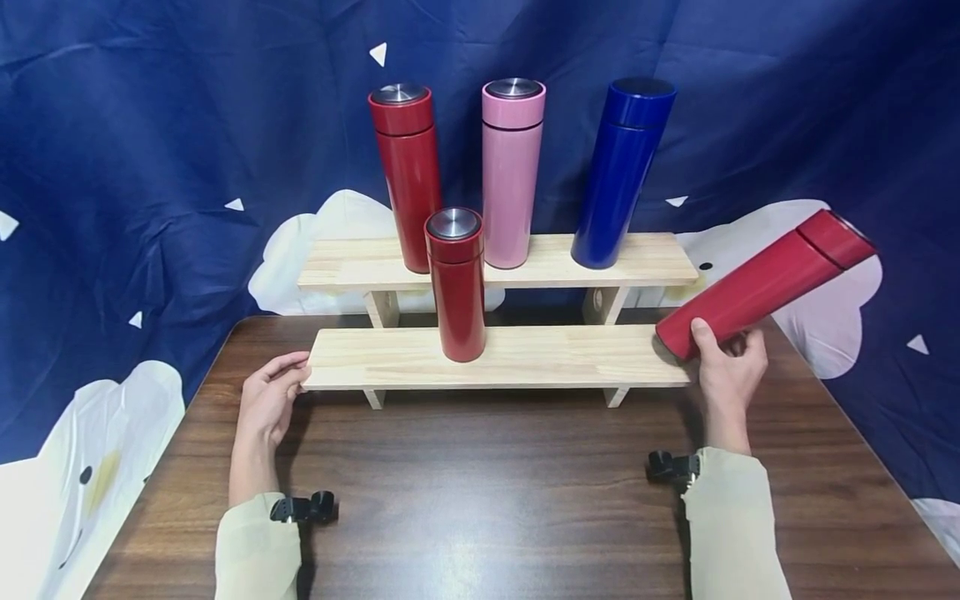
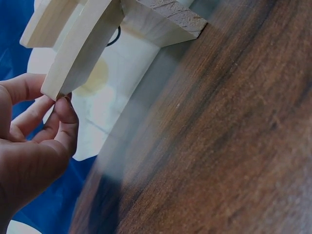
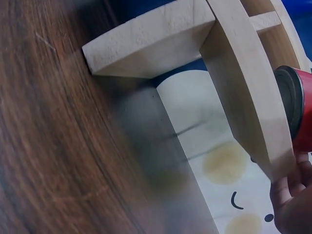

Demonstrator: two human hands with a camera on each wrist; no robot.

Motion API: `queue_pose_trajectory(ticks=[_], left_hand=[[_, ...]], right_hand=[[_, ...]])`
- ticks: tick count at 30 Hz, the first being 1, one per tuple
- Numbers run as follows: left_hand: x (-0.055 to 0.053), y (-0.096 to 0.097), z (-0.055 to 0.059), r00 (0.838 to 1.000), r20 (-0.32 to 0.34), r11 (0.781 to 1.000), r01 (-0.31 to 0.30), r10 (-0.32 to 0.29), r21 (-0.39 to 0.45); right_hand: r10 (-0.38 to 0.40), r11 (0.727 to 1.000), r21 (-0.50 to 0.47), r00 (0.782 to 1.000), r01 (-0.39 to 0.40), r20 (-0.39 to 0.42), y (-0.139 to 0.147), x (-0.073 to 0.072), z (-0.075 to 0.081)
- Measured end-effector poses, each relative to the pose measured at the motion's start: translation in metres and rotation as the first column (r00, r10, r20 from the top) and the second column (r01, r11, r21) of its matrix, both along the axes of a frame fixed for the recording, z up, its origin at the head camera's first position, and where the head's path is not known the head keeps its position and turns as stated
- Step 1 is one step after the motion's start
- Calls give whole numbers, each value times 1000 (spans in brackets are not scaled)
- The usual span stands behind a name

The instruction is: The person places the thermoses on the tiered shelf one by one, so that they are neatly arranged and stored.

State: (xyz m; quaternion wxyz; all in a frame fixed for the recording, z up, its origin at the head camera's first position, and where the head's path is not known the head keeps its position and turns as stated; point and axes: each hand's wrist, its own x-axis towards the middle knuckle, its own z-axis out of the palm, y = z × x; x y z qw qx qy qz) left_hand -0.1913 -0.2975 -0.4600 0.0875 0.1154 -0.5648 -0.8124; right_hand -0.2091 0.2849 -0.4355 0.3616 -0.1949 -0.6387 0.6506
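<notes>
My right hand [image 1: 731, 375] grips a red thermos [image 1: 765, 279] near its base, thumb in front and fingers behind. That thermos leans to the right, its dark base [image 3: 291, 100] close over the right end of a two-tier wooden stand [image 1: 555, 354]. At the lower tier's left end, my left hand [image 1: 272, 396] pinches the board's corner between thumb and fingers; the left wrist view shows the fingertips [image 2: 66, 112] at the board's edge [image 2: 73, 63]. A second red thermos [image 1: 459, 292] stands upright on the lower tier, left of the middle.
On the upper tier stand another red thermos [image 1: 408, 183], a pink thermos [image 1: 513, 175] and a blue thermos [image 1: 622, 175]. The stand rests on a brown wood-grain table [image 1: 480, 492]. Behind it hangs a dark blue cloth [image 1: 187, 125] with white cartoon shapes.
</notes>
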Motion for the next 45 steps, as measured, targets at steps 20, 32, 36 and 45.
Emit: queue_pose_trajectory(ticks=[20, 32, 36, 45], left_hand=[[-3, 0, 1, 1000, 9, 1000, 4, -4, 9], [-1, -1, 0, 1000, 14, 1000, -3, 3, -6], [-1, -1, -1, 1000, 5, 1000, -2, 2, -4], [-1, 0, 0, 1000, 9, 1000, 0, 1, -4]], right_hand=[[95, 988, 126, 995, -91, -27, -21, 4, 4], [164, 980, 135, 980, -148, -115, -36, 1, 9], [185, 974, 150, 977, -168, -109, -42, 1, 11], [240, 946, 241, 969, -217, -66, -56, -2, 14]])
